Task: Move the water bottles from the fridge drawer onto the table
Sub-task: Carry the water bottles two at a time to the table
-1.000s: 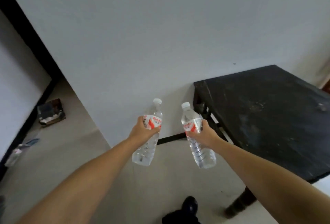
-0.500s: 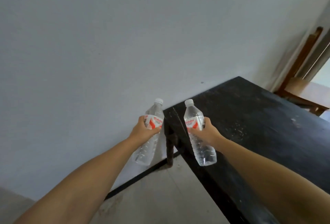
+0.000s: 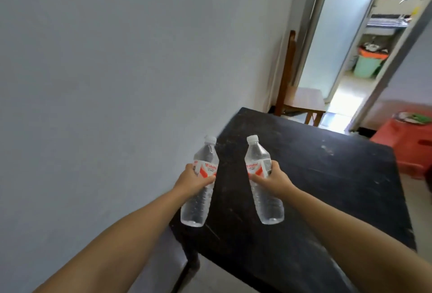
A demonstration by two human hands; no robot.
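I carry two clear water bottles with white caps and red-and-white labels. My left hand (image 3: 190, 181) grips the left bottle (image 3: 198, 199) around its label, held over the table's left edge. My right hand (image 3: 273, 181) grips the right bottle (image 3: 266, 201) the same way, above the black table (image 3: 315, 175). Both bottles are upright, slightly tilted, and clear of the tabletop. The fridge drawer is out of view.
A pale wall (image 3: 117, 70) runs along the table's left side. A wooden chair (image 3: 299, 96) stands beyond the table by an open doorway. A red plastic stool (image 3: 411, 145) sits at the right. A green bin (image 3: 367, 66) stands past the doorway.
My view has swung right and closer to the table. Both bottles, formerly beside the table's corner, are now over its top. The doorway, chair and red stool have come into sight.
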